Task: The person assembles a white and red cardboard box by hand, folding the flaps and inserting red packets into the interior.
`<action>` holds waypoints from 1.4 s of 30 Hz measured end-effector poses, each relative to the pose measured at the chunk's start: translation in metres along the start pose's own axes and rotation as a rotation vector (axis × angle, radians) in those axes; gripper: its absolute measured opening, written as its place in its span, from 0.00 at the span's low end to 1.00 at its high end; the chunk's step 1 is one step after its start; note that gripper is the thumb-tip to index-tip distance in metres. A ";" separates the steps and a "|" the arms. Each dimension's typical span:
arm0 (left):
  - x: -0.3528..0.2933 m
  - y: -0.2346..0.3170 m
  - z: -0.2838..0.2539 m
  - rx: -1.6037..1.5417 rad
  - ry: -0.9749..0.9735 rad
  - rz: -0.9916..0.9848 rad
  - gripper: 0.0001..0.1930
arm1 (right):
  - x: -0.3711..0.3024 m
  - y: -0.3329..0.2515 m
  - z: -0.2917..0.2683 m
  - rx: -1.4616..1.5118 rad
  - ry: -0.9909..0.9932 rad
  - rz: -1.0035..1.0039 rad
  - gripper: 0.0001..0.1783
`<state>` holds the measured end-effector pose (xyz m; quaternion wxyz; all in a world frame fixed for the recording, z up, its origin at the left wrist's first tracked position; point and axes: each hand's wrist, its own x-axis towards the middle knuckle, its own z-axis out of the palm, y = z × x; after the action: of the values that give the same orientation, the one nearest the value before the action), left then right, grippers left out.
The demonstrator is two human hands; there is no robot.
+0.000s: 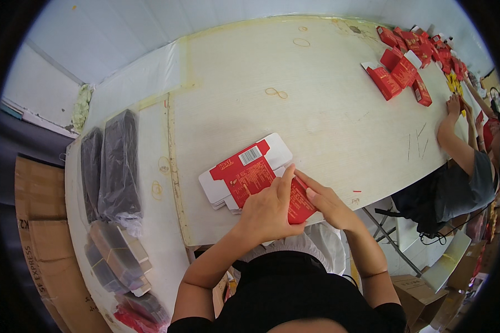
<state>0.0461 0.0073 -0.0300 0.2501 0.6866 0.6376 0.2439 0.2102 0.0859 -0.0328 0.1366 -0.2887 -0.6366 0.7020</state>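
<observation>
At the table's near edge I hold a small red carton (pixel 299 204) between both hands. My left hand (pixel 265 212) is closed on its left side, fingers pointing away from me along the edge. Around its right side my right hand (pixel 329 204) is closed too, with the fingertips by its far end. Just beyond and to the left lies a stack of flattened red and white cartons (pixel 243 176), the top one showing a barcode panel and white flaps. My left hand overlaps the stack's near corner, and I cannot tell whether it touches it.
Several red cartons (pixel 403 71) are piled at the far right. Nearby, another person's arms (pixel 453 119) reach over the table (pixel 316 122). On the left lie dark plastic-wrapped bundles (pixel 120 164) and banded clear-plastic packs (pixel 116 255). Cardboard boxes (pixel 47 222) stand beside the table.
</observation>
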 end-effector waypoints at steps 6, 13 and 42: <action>0.002 0.010 -0.011 -0.056 -0.145 -0.099 0.55 | -0.003 0.000 -0.003 0.038 0.012 -0.003 0.29; 0.001 0.010 -0.007 -0.021 -0.154 -0.090 0.55 | -0.006 -0.004 -0.004 -0.085 -0.033 0.039 0.31; 0.004 -0.067 -0.016 0.401 0.038 -0.178 0.62 | 0.000 -0.020 -0.231 0.642 1.211 -0.222 0.32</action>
<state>-0.0142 0.0164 -0.0618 0.1168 0.6589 0.7360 0.1022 0.3407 0.2768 -0.0181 0.6175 -0.5081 -0.2351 0.5525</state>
